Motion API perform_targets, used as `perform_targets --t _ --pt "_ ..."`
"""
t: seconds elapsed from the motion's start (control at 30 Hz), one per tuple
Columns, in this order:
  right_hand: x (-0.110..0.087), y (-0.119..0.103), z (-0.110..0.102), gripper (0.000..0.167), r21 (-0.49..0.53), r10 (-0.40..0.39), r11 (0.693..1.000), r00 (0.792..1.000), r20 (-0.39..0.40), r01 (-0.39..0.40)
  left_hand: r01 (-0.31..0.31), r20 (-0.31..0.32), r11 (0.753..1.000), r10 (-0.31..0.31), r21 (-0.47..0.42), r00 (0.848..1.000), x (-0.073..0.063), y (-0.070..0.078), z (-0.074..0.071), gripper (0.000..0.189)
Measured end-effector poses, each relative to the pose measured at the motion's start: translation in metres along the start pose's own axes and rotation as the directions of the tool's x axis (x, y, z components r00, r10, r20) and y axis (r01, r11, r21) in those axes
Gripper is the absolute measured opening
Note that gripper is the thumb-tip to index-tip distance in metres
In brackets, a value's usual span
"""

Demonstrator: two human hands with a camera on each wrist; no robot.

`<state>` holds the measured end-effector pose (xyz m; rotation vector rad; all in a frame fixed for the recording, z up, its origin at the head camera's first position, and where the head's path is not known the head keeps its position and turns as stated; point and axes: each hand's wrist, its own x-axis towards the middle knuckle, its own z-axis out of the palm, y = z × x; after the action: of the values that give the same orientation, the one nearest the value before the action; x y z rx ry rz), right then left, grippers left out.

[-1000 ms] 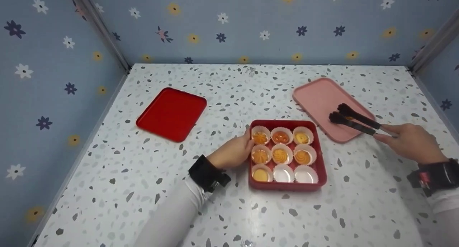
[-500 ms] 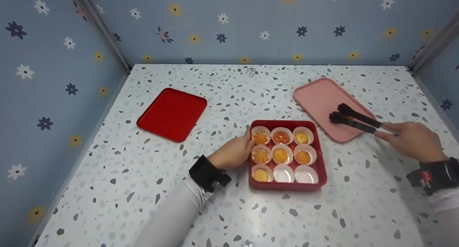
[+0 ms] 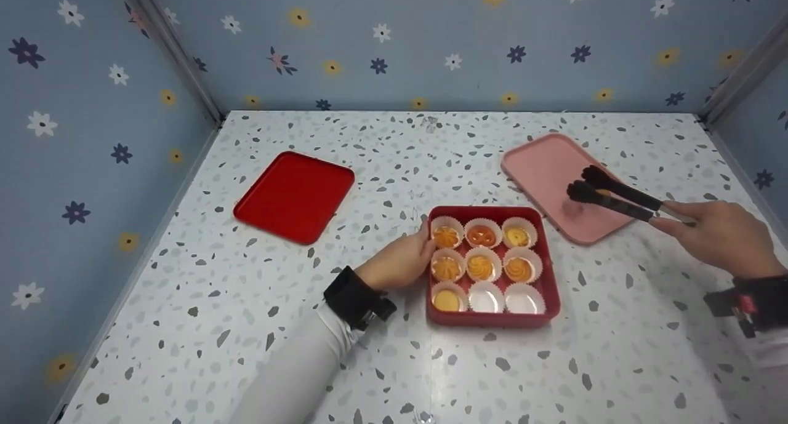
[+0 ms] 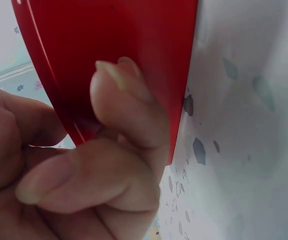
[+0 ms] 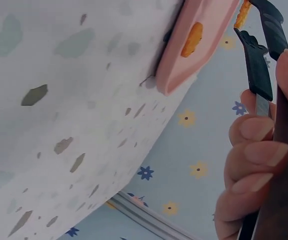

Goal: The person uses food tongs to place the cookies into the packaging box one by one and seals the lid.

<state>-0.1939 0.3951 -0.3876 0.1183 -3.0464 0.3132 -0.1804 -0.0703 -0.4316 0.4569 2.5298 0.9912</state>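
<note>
The left hand point(image 3: 400, 261) grips the left wall of a red square box point(image 3: 492, 319), its thumb at the rim and several fingers curled against the outside in the left wrist view. White paper cups fill the box. Most hold small golden cookies point(image 3: 480, 268); two front cups, the middle one point(image 3: 486, 298) and the right one point(image 3: 525, 299), show no cookie. The right hand point(image 3: 723, 236) holds black-tipped tongs point(image 3: 622, 196) over the pink tray point(image 3: 548, 165). Between the tong tips is an orange ridged cookie point(image 5: 242, 14), raised off the tray. Another cookie point(image 5: 192, 40) lies on the tray.
A flat red tray or lid point(image 3: 295, 196) lies left of the box on the speckled white table point(image 3: 394, 375). Flowered blue panels point(image 3: 418, 42) close off the back and both sides.
The right hand has risen slightly and shifted right, lifting the tongs with the cookie off the pink tray. The left hand and the box have stayed in place.
</note>
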Motion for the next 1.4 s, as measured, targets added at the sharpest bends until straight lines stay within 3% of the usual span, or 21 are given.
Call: perform_targets --t 0.17,0.23,0.43,0.6,0.8,1.03,1.27,1.4 --pt "-0.011 -0.024 -0.015 0.054 0.000 -0.049 0.999 0.998 -0.047 0.049 0.006 0.001 1.000 -0.006 -0.004 1.000 0.000 0.000 0.000 0.060" --pt "-0.017 -0.034 -0.020 0.050 -0.015 -0.102 0.995 0.993 -0.064 0.102 0.005 0.003 1.000 -0.005 -0.006 1.000 0.000 0.000 0.000 0.061" --pt "-0.038 -0.061 -0.033 0.043 -0.032 -0.289 0.957 0.952 -0.102 0.287 -0.019 -0.001 1.000 0.019 0.022 1.000 0.002 -0.002 0.000 0.062" --pt "-0.051 -0.082 -0.037 0.045 -0.014 -0.358 0.933 0.931 -0.071 0.358 -0.015 -0.001 1.000 0.015 0.014 1.000 0.002 -0.002 0.001 0.063" --pt "-0.057 -0.094 -0.026 0.043 -0.004 -0.440 0.898 0.897 -0.030 0.440 0.001 0.002 1.000 -0.001 0.014 1.000 0.002 -0.002 0.000 0.063" --pt "-0.056 -0.100 -0.008 0.040 0.045 -0.488 0.873 0.870 0.075 0.486 0.028 0.002 1.000 -0.028 -0.002 1.000 0.002 -0.001 0.001 0.062" --pt "-0.054 -0.100 0.002 0.037 0.086 -0.556 0.830 0.828 0.069 0.551 0.015 0.000 1.000 -0.015 0.006 1.000 0.001 0.000 0.001 0.061" --pt "-0.055 -0.102 0.005 0.038 0.055 -0.599 0.800 0.800 0.012 0.598 0.006 0.006 1.000 -0.006 0.000 1.000 0.000 0.000 0.001 0.061"
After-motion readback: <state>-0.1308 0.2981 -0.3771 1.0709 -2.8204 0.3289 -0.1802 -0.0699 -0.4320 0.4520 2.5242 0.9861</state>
